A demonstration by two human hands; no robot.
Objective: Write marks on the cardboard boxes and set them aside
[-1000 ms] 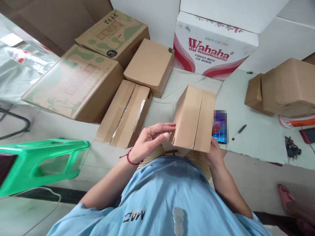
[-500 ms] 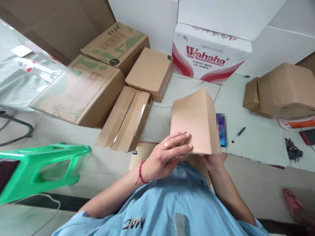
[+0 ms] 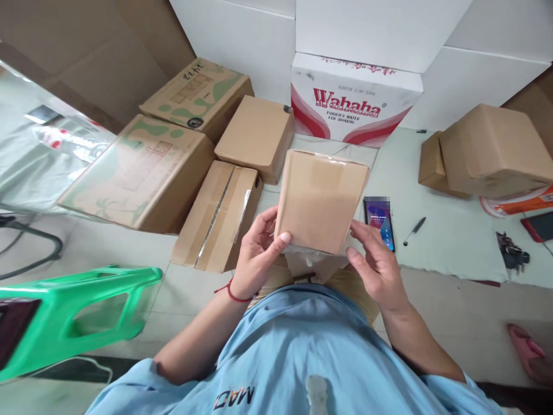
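A plain brown cardboard box point(image 3: 320, 199) is held in front of my body at the table's near edge, with shiny tape along its top and bottom edges. My left hand point(image 3: 260, 253) grips its lower left corner, the thumb on the face towards me and the fingers around the side. At the lower right corner is my right hand point(image 3: 375, 262), thumb and fingers apart; its fingertips are close to the box's edge, and whether they touch it I cannot tell.
Several cartons, including a taped box point(image 3: 220, 216), stand at the left. A white Wahaha carton point(image 3: 352, 101) is at the back. Rightward lie a phone point(image 3: 380, 225), a pen point(image 3: 415, 229), keys point(image 3: 512, 252) and more boxes point(image 3: 496, 150). A green stool point(image 3: 99, 282) is lower left.
The box has been turned so another face, with taped edges, is towards me. My left hand moved from its face to the left corner; my right hand came from underneath to the right side.
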